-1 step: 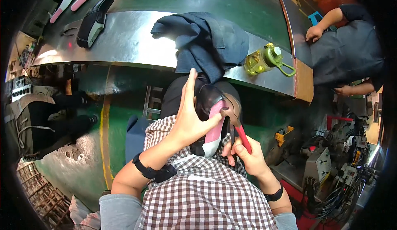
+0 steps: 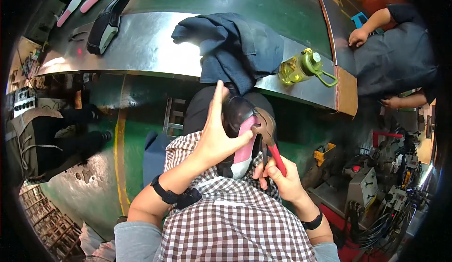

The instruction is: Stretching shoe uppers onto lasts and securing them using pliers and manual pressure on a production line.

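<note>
A black shoe upper (image 2: 238,112) with a pink sole face (image 2: 244,142) and whitish heel end lies across my lap, sole side up. My left hand (image 2: 219,137) braces it, with fingers stretched along its side and the thumb across the pink face. My right hand (image 2: 285,178) is closed round red-handled pincers (image 2: 274,153). Their broad metal head rests at the shoe's right edge, by my left thumb tip. Whether the jaws grip the shoe's edge is too small to tell.
Ahead runs a metal-edged bench (image 2: 141,45) bearing dark cloth (image 2: 235,45), a green bottle (image 2: 301,67) and a black shoe (image 2: 107,29), with more shoes behind. A person in dark clothing (image 2: 393,59) is at right, above machinery (image 2: 361,191). Another person (image 2: 47,139) is at left.
</note>
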The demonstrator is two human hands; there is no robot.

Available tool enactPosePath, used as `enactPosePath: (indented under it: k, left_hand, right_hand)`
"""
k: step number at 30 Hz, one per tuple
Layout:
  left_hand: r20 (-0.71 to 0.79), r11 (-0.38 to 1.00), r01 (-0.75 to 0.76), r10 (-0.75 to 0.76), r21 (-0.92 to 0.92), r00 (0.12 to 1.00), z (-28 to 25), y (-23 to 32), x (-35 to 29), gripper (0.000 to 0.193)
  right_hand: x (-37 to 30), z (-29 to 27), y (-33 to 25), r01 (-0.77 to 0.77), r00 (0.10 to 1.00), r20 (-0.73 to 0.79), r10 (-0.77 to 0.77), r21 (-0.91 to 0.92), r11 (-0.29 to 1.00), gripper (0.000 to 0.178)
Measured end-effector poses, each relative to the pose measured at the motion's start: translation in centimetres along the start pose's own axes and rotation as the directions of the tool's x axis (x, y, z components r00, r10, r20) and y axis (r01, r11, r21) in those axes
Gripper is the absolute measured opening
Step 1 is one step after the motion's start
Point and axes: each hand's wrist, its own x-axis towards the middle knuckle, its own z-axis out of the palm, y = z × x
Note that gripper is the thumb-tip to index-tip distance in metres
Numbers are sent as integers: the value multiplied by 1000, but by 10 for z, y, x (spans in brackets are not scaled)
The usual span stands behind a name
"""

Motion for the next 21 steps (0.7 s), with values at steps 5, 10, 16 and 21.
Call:
enactPosePath:
  k: [5,10,16,21]
  left_hand:
    - [102,990,82,-93,111,990,-9,-1,-12,119]
    - [84,992,-1,-10,128,996,-9,5,-28,132]
    - [97,979,-134,120,156,988,-4,10,-38,136]
    - [94,964,-236,225,122,970,-2,7,-45,139]
  right_hand:
    - [-11,-4,23,77,997,23,-74,-200,977,30]
    - [-13,-12,47,319,948,103,-302,-338,886,30]
    - [-13,-16,78,491,870,146,-472,-360,794,39]
    - [-29,-42,139,577,813,221,-539,-434,692,37]
